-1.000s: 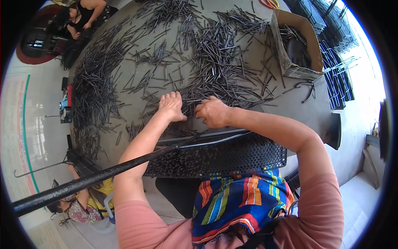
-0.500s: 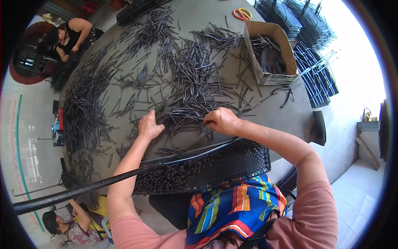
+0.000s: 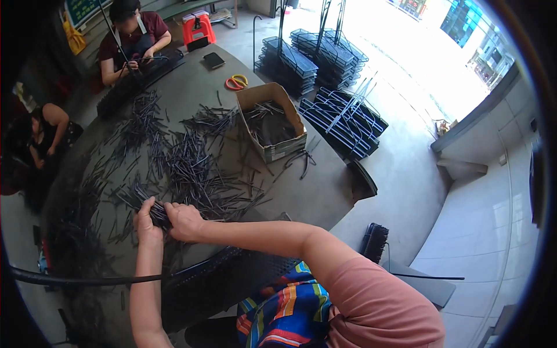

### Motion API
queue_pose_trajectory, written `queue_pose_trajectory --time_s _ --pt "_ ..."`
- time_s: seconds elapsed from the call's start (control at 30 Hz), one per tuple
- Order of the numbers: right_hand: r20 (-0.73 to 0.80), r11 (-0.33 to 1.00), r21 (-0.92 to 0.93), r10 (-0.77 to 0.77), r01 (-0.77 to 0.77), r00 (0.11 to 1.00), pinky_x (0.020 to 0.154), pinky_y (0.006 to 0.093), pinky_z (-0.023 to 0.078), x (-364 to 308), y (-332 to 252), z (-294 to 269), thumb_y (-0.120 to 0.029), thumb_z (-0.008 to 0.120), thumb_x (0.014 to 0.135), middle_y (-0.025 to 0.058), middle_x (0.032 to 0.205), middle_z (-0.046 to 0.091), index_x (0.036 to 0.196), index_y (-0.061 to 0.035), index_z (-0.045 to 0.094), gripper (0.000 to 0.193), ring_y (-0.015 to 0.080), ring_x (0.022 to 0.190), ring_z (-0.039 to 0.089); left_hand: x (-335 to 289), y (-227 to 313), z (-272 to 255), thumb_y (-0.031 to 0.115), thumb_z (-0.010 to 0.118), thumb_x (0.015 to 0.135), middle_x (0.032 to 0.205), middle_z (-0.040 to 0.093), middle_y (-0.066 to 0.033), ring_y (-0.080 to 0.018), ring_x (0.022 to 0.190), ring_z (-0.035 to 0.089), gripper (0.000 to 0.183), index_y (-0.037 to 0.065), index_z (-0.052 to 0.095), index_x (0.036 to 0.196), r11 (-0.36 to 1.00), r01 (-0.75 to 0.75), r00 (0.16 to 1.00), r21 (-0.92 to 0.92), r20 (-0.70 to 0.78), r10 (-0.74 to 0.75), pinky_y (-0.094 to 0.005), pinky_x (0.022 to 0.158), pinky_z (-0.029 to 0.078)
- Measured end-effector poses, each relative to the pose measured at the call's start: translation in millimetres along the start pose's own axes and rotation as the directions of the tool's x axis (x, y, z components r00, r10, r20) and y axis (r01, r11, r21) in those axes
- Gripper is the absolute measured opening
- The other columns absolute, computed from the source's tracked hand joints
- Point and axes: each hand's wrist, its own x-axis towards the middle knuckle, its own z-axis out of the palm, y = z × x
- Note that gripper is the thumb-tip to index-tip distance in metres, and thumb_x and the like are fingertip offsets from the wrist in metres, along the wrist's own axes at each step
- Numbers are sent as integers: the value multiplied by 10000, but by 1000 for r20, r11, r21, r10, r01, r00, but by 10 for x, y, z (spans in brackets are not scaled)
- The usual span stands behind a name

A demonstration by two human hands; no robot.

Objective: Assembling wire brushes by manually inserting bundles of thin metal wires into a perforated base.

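Observation:
Over the table, my left hand (image 3: 148, 225) and my right hand (image 3: 184, 223) close side by side around a bundle of thin dark strips (image 3: 158, 215). The bundle's upper ends fan out beyond my fingers. A large heap of the same loose strips (image 3: 191, 165) lies just past my hands. Across my lap, below my forearms, rests a long black perforated panel (image 3: 214, 284). A black rod (image 3: 104, 281) crosses in front of my left forearm.
An open cardboard box (image 3: 284, 145) holds more strips and something dark. Scissors with red and yellow handles (image 3: 236, 82) lie beyond it. Wire racks (image 3: 342, 122) are stacked on the floor at right. Two people (image 3: 130, 43) work around the far and left table edges.
My hands have come together, from apart over the strips to gripping one bundle. My right arm reaches further left. The view has swung right and up, showing more floor and another person.

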Motion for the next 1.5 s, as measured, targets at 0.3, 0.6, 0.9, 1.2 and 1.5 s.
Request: queue_pose_trajectory --time_s 0.3,0.6,0.9,1.2,1.5 --pt "-265 928 -262 -332 263 906 728 499 466 -115 66 152 -74 631 708 202 941 632 1101 -6 501 419 404 893 619 -111 72 113 8 725 717 783 650 -91 -215 652 639 142 -8 603 786 997 -35 981 -66 -195 21 -341 607 524" --pt "283 949 -251 -116 190 952 754 473 507 -163 665 15 -176 596 808 227 846 661 1093 -44 591 315 414 860 634 -32 280 -44 46 687 752 769 648 -100 -234 674 644 109 6 614 822 985 -61 988 -161 -148 37 -396 615 536" --pt "318 90 935 214 -343 924 841 366 474 134 208 131 -546 537 906 77 1033 644 1089 -61 635 528 216 944 619 -386 383 308 -51 630 713 723 651 -145 -255 620 641 62 -48 614 773 948 -237 969 -212 -122 215 -358 610 538" --pt "58 273 951 306 -146 950 823 299 452 305 -395 182 -358 537 952 49 1037 642 1156 -22 628 403 152 921 577 -675 320 470 58 776 708 884 679 -68 -172 756 643 200 -4 671 866 944 -328 940 -27 -112 323 -325 724 524" --pt "418 44 907 -224 -419 880 704 373 483 379 279 -227 -361 598 880 55 868 622 1082 -70 623 355 206 776 596 -686 548 230 -40 695 673 771 674 -113 -200 646 656 221 -20 663 891 984 108 930 145 335 -151 -318 568 544"
